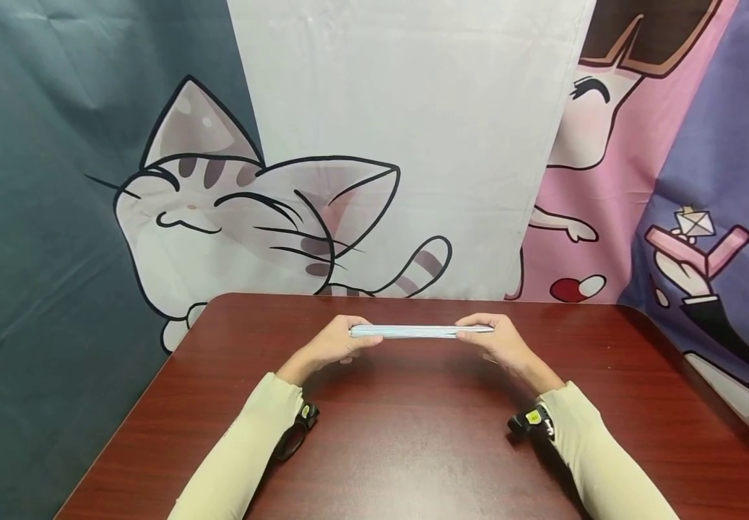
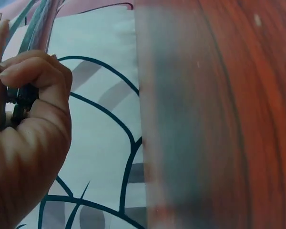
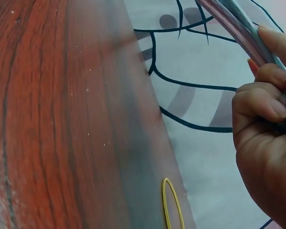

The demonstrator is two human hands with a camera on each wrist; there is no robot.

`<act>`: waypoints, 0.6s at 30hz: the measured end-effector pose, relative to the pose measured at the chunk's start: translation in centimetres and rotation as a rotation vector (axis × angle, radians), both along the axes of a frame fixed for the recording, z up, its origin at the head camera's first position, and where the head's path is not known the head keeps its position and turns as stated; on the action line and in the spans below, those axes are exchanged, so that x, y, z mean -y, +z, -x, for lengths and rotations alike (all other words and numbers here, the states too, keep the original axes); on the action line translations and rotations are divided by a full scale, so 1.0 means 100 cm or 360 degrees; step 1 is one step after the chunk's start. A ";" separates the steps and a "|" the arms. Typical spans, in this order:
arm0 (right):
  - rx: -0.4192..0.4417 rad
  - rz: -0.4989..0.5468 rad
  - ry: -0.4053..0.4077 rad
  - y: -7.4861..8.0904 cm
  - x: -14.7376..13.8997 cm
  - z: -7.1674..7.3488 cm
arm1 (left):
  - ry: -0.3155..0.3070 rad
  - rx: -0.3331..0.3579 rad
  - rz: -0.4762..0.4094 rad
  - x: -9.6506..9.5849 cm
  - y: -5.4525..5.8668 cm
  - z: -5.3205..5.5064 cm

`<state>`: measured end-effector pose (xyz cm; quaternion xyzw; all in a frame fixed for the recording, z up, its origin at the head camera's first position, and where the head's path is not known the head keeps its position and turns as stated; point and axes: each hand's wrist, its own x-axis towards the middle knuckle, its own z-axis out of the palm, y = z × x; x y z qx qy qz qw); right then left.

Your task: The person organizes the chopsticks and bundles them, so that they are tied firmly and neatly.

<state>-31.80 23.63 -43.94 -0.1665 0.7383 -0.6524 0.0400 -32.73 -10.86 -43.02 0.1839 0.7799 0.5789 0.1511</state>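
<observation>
Both hands hold a thin, flat, layered thing (image 1: 420,332), pale blue-white and seen edge-on over the far part of the table in the head view. My left hand (image 1: 338,341) grips its left end, thumb on the near side. At the other end my right hand (image 1: 500,343) pinches it the same way, and the layers part slightly there. In the left wrist view, grey-green and pinkish layers (image 2: 38,28) rise above curled fingers. The right wrist view has similar layers (image 3: 243,33) between thumb and fingers. Its broad face is hidden, so I cannot tell its kind.
The reddish-brown wooden table (image 1: 407,433) has rounded far corners. Right behind it hangs a cloth backdrop (image 1: 413,108) with a cartoon cat and figures. A thin yellow loop (image 3: 164,200) shows near the table's edge in the right wrist view. Black cameras (image 1: 305,417) are strapped at both wrists.
</observation>
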 end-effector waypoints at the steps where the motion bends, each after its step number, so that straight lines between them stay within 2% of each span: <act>1: -0.0001 0.0014 0.0007 0.000 0.000 0.000 | -0.0003 0.0014 -0.0012 0.000 0.000 0.000; 9: -0.0072 -0.0016 0.0110 -0.003 -0.006 0.003 | -0.0057 0.0033 0.0064 0.000 -0.001 -0.001; 13: -0.0015 -0.0015 0.0085 -0.004 -0.006 0.003 | -0.0136 0.0002 0.0109 0.001 -0.001 -0.001; 18: 0.0098 0.0129 0.0016 -0.003 -0.002 0.001 | -0.0200 -0.0054 0.0129 0.000 -0.003 0.000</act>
